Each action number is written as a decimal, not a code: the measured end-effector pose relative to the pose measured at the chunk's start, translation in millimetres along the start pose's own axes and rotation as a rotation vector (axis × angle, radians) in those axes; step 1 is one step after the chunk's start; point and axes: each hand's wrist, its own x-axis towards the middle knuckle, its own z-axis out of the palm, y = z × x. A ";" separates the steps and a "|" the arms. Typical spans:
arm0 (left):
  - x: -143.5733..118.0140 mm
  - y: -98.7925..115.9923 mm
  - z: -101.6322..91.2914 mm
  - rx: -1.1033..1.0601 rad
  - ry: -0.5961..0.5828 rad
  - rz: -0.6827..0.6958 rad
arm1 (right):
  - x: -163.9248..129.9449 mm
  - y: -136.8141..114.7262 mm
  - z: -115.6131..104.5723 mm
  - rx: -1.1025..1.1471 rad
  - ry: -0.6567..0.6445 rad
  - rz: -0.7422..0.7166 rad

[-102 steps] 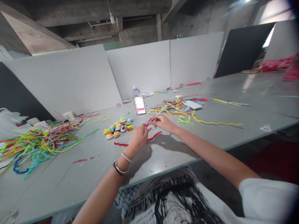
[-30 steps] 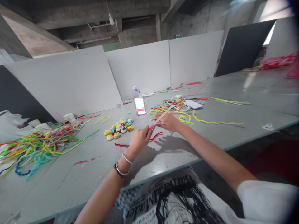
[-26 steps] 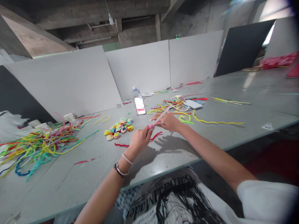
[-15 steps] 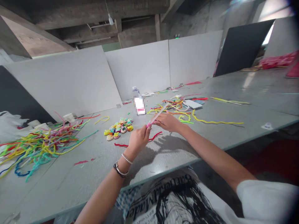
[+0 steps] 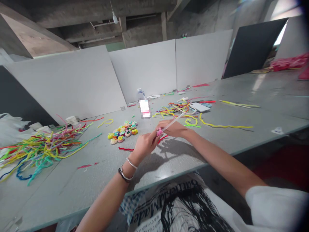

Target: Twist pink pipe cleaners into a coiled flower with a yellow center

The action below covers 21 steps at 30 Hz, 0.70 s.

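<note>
Basically pink pipe cleaner (image 5: 166, 125), coiled end, fuzzy.

Grey worktable in a bare concrete room, fenced by leaning boards.

The long grey table (image 5: 241, 141) runs off to the right, its surface catching glare. White panels (image 5: 149, 69) lean along its far edge, with a black board (image 5: 251, 48) at the right and another dark one (image 5: 16, 100) at the left. Overhead are rough concrete beams (image 5: 96, 13) and a hanging bulb (image 5: 116, 19). Daylight enters at the upper right.
</note>
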 end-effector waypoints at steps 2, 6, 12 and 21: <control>-0.5 2.8 -2.4 -0.003 -0.061 0.062 | -0.3 3.2 1.6 -0.035 -0.010 -0.012; -1.7 14.2 -5.1 -0.027 -0.164 0.262 | -2.9 8.1 3.8 -0.075 -0.033 0.013; -0.9 27.0 -2.0 -0.045 -0.231 0.342 | -5.2 4.1 0.8 -0.094 -0.003 0.061; 0.5 11.2 6.3 0.008 -0.418 0.123 | -7.6 13.1 -5.1 -0.225 0.074 0.139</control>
